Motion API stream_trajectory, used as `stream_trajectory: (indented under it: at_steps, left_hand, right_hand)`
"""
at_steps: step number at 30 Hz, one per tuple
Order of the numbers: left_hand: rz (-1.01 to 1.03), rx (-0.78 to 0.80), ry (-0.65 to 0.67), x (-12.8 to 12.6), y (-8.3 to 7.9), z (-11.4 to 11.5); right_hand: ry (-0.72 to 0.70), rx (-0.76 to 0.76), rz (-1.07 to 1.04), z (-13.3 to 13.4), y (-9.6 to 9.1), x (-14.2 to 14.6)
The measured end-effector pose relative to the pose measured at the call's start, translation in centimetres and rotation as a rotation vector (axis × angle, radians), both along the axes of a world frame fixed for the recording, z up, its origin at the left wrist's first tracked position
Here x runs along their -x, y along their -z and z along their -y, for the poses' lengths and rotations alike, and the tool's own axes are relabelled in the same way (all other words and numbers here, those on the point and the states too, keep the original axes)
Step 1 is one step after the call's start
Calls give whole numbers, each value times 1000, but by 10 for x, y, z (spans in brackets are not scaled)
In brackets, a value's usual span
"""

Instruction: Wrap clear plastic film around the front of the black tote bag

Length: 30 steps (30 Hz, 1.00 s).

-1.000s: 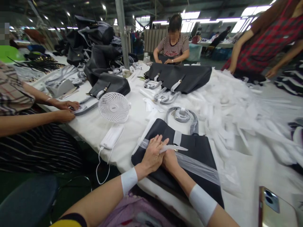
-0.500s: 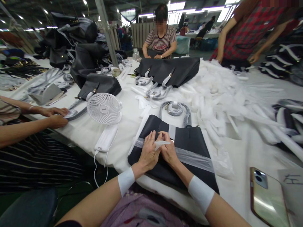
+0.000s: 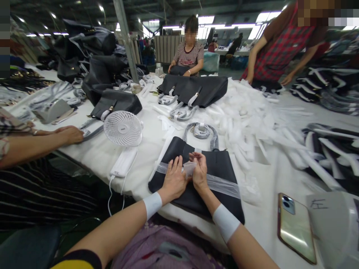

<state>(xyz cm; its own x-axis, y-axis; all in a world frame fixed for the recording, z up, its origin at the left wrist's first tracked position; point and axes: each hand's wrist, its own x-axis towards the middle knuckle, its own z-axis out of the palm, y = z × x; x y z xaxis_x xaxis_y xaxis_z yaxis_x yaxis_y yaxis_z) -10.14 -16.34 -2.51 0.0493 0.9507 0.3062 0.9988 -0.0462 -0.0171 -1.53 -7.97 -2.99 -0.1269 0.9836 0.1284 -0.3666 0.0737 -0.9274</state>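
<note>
A black handbag (image 3: 218,160) lies flat before me, with a clear plastic film band (image 3: 223,185) wrapped across its middle. My left hand (image 3: 174,180) rests on the bag's front, its fingers stretched out and a little apart. Beside it my right hand (image 3: 199,173) is closed, pinching a small piece of translucent film (image 3: 190,168) that stands up between the two hands. Its fingertips are raised off the bag. Behind the bag lie its wrapped handle (image 3: 214,136) and a coiled, wrapped strap (image 3: 201,130). The bag's clasp area is partly hidden by my hands.
A white fan (image 3: 122,128) stands to the left, its cable hanging off the table edge. A phone (image 3: 297,228) lies at the right. White wrapping strips (image 3: 241,112) and more black bags (image 3: 196,89) cover the far side. Co-workers are at the left, back and right.
My right hand has drawn slightly apart from my left and turned, lifting the piece of film. My left hand now lies flatter on the bag. The view has shifted right.
</note>
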Motion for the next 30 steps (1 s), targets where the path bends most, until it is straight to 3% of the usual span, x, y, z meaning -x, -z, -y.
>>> stream_trajectory:
  at_steps: [3,6,9,12,14,18,22,30]
  left_hand:
    - [2,-16,-11,-2,-2,1]
    - [11,-25,-28,-2,-2,1]
    - [30,-24,-32,-2,-2,1]
    - [56,-27,-24,-2,-1,1]
    - [66,-32,-20,-2,-1,1]
    - [64,-51,-20,-2,0,1]
    - [63,-65,-27,-2,1,1]
    - [68,-60,-31,-2,1,2]
  right_hand:
    - [6,38,-94,-10,-13,-9]
    - [78,41,-82,-18,-36,-44]
    - [98,82,166,-11,-60,-92]
    - [-92,192,407,10,-80,-122]
    - [-216,224,487,24,-88,-124]
    - [-312,233,560,35,-97,-105]
    - [-315,294,592,28,-101,-90]
    - [-261,295,594,32,-97,-88]
